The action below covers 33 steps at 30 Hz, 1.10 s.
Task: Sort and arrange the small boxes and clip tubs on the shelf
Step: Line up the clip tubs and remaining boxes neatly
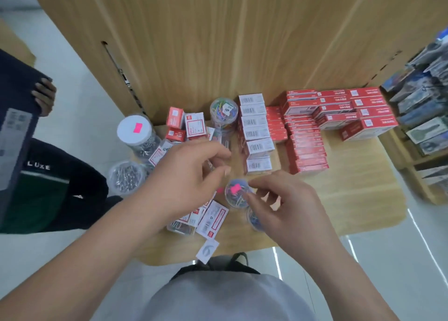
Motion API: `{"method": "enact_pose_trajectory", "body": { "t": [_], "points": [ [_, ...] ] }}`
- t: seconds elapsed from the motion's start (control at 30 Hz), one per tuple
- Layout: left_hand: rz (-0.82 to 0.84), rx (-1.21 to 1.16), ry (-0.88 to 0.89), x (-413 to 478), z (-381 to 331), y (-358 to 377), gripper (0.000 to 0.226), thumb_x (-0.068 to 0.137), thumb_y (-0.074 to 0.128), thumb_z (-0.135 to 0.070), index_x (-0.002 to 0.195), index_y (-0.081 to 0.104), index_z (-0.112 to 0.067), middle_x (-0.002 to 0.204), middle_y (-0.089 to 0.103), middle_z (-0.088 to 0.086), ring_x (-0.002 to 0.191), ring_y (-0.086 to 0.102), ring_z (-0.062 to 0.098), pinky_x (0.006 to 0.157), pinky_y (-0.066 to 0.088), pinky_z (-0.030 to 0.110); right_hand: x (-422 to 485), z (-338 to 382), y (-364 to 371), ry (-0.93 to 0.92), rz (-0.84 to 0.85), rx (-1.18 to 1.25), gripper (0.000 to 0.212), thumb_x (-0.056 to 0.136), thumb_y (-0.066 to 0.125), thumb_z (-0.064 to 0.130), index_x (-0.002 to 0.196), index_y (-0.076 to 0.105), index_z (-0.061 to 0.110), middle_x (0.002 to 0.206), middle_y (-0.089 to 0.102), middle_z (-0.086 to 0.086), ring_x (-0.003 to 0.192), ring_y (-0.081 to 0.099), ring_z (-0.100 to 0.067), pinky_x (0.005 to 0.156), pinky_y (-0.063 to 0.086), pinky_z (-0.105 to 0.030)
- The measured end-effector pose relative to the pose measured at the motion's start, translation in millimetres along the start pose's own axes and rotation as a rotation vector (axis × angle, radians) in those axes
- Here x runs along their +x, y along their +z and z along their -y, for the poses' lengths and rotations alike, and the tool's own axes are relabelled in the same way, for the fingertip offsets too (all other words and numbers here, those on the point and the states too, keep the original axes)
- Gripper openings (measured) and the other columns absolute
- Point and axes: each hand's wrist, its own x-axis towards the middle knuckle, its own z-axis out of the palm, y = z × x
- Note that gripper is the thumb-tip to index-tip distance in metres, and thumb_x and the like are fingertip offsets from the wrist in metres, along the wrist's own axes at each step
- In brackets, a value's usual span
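At frame centre the right hand (288, 206) is pinching the rim of the small clip tub (234, 191) with the pink sticker, while the left hand (191, 172) is hovering upper left of it, fingers curled; blur is hiding whether it is holding anything. Lifting straight up is looking safest, sparing the loose white boxes (213, 221) beside it.

The shelf (351, 199) was pale honey wood with fine straight grain. At two o'clock the stacked boxes (339, 112) were red with white print. The box column (257, 131) at one o'clock showed white ends with black barcodes. At twelve, the tall tub (224, 112) was clear, its clips green, yellow, blue and pink. The lidded tub (134, 129) at ten had a white top with a neon-pink sticker. The small clear tub (231, 197) at six bore the same pink.
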Motion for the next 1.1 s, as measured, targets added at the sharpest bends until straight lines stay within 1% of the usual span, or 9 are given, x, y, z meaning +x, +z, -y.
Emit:
{"method": "enact_pose_trajectory", "body": {
  "t": [0.17, 0.37, 0.47, 0.57, 0.67, 0.77, 0.83, 0.97, 1.1],
  "points": [
    [-0.180, -0.025, -0.093, -55.1, 6.7, -15.3, 0.012, 0.090, 0.078, -0.016, 0.096, 0.076, -0.026, 0.074, 0.066, -0.010, 0.057, 0.059, 0.011, 0.055, 0.045, 0.016, -20.5, 9.5, 31.0, -0.084, 0.184, -0.157, 0.017, 0.083, 0.076, 0.044, 0.096, 0.072, 0.034, 0.085, 0.057, 0.016, 0.072, 0.057, -0.010, 0.059, 0.047, -0.028],
    [-0.179, 0.031, -0.189, -102.1, 32.2, -26.4, 0.014, 0.086, 0.082, -0.026, 0.095, 0.074, -0.033, 0.067, 0.063, -0.009, 0.050, 0.053, 0.009, 0.053, 0.045, 0.020, -35.3, 25.5, 57.2, 0.055, 0.208, -0.208, 0.025, 0.089, 0.069, 0.048, 0.107, 0.069, 0.031, 0.108, 0.059, 0.014, 0.081, 0.064, -0.014, 0.067, 0.054, -0.039],
    [-0.063, 0.160, -0.145, -113.1, 38.3, -28.7, 0.043, 0.076, 0.077, -0.058, 0.116, 0.063, -0.049, 0.071, 0.059, -0.012, 0.059, 0.055, 0.007, 0.055, 0.050, 0.028, -39.1, 31.4, 76.6, 0.087, 0.161, -0.267, 0.033, 0.084, 0.074, 0.047, 0.108, 0.069, 0.025, 0.115, 0.061, 0.010, 0.087, 0.068, -0.020, 0.062, 0.054, -0.037],
    [0.049, 0.382, -0.041, -114.5, 38.9, -30.9, 0.062, 0.073, 0.061, -0.069, 0.132, 0.053, -0.053, 0.066, 0.053, -0.017, 0.063, 0.059, 0.007, 0.050, 0.051, 0.031, -43.1, 37.2, 95.1, 0.124, 0.153, -0.364, 0.039, 0.078, 0.079, 0.047, 0.107, 0.068, 0.023, 0.116, 0.060, 0.005, 0.092, 0.068, -0.024, 0.056, 0.049, -0.035],
    [0.066, 0.376, 0.010, -110.9, 46.7, -30.9, 0.051, 0.080, 0.057, -0.066, 0.128, 0.059, -0.049, 0.079, 0.054, -0.011, 0.069, 0.064, 0.018, 0.053, 0.053, 0.035, -47.0, 37.2, 106.9, 0.143, 0.109, -0.382, 0.037, 0.072, 0.083, 0.043, 0.098, 0.070, 0.021, 0.113, 0.062, 0.001, 0.088, 0.067, -0.025, 0.053, 0.046, -0.031],
    [0.048, 0.320, 0.080, -106.2, 51.4, -35.1, 0.043, 0.083, 0.071, -0.053, 0.125, 0.065, -0.042, 0.091, 0.052, -0.014, 0.067, 0.054, 0.008, 0.052, 0.048, 0.027, -49.3, 34.9, 111.0, 0.158, 0.083, -0.388, 0.035, 0.069, 0.085, 0.032, 0.099, 0.071, 0.019, 0.114, 0.061, -0.001, 0.088, 0.067, -0.028, 0.058, 0.044, -0.029],
    [0.003, 0.236, 0.142, -107.9, 56.1, -38.9, 0.036, 0.084, 0.077, -0.041, 0.119, 0.067, -0.037, 0.085, 0.047, -0.024, 0.067, 0.047, 0.002, 0.054, 0.050, 0.028, -50.9, 35.2, 112.6, 0.139, 0.057, -0.418, 0.037, 0.065, 0.088, 0.029, 0.097, 0.072, 0.019, 0.112, 0.062, -0.004, 0.085, 0.065, -0.029, 0.058, 0.038, -0.028],
    [-0.133, 0.239, 0.245, -122.7, 64.1, -39.9, 0.029, 0.087, 0.079, -0.033, 0.114, 0.069, -0.028, 0.092, 0.059, -0.013, 0.072, 0.062, 0.015, 0.055, 0.054, 0.036, -53.7, 34.7, 117.9, 0.096, 0.035, -0.473, 0.024, 0.068, 0.085, 0.025, 0.089, 0.074, 0.017, 0.112, 0.063, -0.007, 0.083, 0.062, -0.030, 0.056, 0.040, -0.030],
    [-0.101, 0.381, 0.305, -130.7, 61.3, -29.5, 0.039, 0.087, 0.077, -0.038, 0.123, 0.071, -0.024, 0.092, 0.064, -0.008, 0.079, 0.065, 0.016, 0.053, 0.055, 0.037, -61.6, 27.9, 116.9, -0.009, 0.039, -0.573, 0.017, 0.078, 0.079, 0.016, 0.093, 0.072, 0.016, 0.117, 0.068, -0.009, 0.075, 0.062, -0.031, 0.055, 0.045, -0.035]
  ]
}}
